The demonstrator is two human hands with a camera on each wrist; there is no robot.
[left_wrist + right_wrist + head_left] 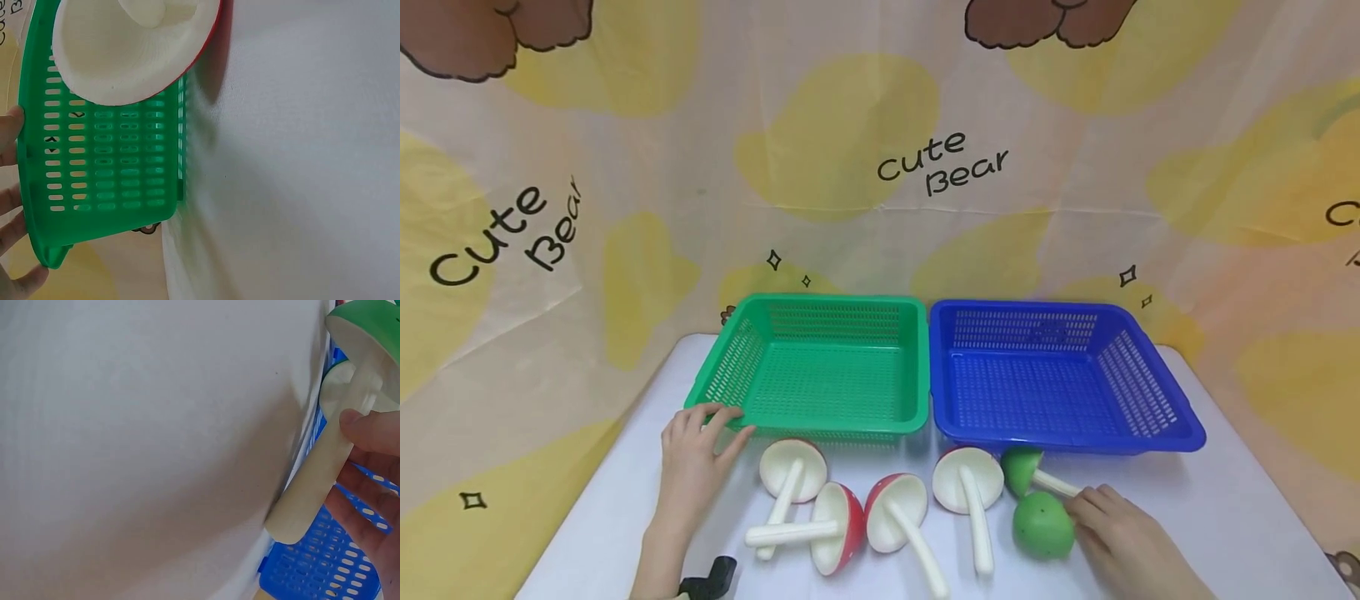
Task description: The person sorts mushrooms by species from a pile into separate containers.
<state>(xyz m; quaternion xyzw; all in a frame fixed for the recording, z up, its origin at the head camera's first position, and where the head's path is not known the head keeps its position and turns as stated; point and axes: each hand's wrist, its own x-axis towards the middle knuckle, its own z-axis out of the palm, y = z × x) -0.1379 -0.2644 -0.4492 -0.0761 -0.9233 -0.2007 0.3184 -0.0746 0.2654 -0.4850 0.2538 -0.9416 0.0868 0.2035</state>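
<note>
You see a bright green basket (827, 367) with slotted mesh walls beside a deep blue basket (1060, 375) of the same pattern. The table (1225, 517) under them is plain white. Four toy mushrooms have red caps, one (838, 527) showing small pale dots, with cream undersides and cream stems; two mushrooms (1042, 523) have green caps, faintly speckled. Your backdrop (880, 150) is pale peach with yellow blotches, brown bear paws and black "Cute Bear" lettering.
</note>
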